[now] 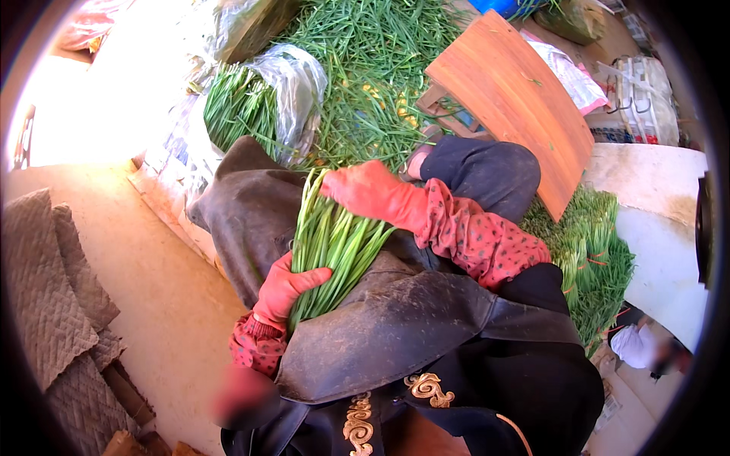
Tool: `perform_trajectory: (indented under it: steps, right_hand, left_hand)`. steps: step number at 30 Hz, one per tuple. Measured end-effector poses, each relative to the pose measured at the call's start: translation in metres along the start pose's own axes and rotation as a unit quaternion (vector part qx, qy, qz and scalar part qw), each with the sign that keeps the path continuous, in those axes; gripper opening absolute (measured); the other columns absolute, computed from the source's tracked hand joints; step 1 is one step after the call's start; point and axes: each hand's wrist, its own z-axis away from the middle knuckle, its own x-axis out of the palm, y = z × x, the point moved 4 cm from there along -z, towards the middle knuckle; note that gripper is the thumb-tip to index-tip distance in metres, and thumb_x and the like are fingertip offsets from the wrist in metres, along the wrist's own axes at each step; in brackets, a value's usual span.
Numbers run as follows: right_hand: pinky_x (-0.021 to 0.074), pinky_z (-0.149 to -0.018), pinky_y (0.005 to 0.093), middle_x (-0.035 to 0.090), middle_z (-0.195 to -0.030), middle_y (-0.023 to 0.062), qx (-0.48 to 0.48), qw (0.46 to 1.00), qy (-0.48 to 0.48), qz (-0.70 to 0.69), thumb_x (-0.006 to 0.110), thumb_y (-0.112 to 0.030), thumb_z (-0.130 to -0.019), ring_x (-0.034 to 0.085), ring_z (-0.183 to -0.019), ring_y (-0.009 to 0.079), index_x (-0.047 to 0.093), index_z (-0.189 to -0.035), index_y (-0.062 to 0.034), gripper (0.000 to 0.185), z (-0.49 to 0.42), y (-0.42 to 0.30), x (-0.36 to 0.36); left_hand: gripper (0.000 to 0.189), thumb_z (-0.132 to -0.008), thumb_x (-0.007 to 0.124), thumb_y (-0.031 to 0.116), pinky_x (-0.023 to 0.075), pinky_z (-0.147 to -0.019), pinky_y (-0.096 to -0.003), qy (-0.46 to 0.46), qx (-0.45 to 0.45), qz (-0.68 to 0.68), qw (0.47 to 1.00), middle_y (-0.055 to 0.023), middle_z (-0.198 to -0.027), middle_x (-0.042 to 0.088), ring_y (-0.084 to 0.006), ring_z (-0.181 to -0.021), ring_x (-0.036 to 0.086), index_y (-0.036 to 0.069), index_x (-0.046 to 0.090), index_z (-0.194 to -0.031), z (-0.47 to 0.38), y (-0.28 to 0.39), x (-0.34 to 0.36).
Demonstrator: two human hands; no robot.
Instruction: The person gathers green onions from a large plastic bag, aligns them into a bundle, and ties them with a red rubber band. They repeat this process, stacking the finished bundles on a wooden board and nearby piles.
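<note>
My left hand (292,289), in a red-orange rubber glove, grips the lower side of a loose bunch of long chive-like greens (336,251), with the thumb laid across the leaves. At the bunch's pale upper ends is my right hand (370,191), gloved alike and curled over the stalks; its fingertips are hidden beneath it. The bunch rests over my lap on a dark, scuffed leather-like apron (393,325). Red dotted sleeves (485,239) cover both forearms.
Loose greens (370,74) are heaped ahead. More greens (242,105) stand beside clear plastic (296,85) at left. A wooden stool (507,91) is tilted at right, near banded bundles (590,262). Quilted mats (45,285) lie far left. Another person (636,345) is at lower right.
</note>
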Motion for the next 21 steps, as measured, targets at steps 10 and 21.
perform_trajectory:
  steps: [10,21]
  right_hand:
    - [0.0522,-0.057,0.0314,0.071,-0.088,0.0106,0.338,0.892,-0.138,-0.267,0.068,-0.049,-0.086,0.061,-0.056,0.0235,0.065,-0.119,-0.0107,0.05,0.027,0.038,-0.089]
    - [0.0424,-0.049,0.0224,0.068,-0.081,0.0033,0.469,0.795,-0.091,-0.373,0.056,-0.027,-0.099,0.056,-0.056,0.0083,0.067,-0.107,-0.0059,0.025,0.071,0.124,-0.01]
  left_hand:
    - [0.042,-0.082,0.071,0.004,0.0537,-0.087,-0.0336,0.066,0.088,0.06,0.992,-0.01,-0.111,0.07,-0.0195,-0.095,0.068,-0.001,0.062,-0.123,0.014,-0.006,-0.02]
    - [0.051,-0.077,0.078,0.011,0.0482,-0.094,-0.033,0.001,0.088,0.01,0.996,-0.0072,-0.114,0.069,-0.0175,-0.102,0.064,0.0,0.062,-0.124,0.023,-0.004,-0.016]
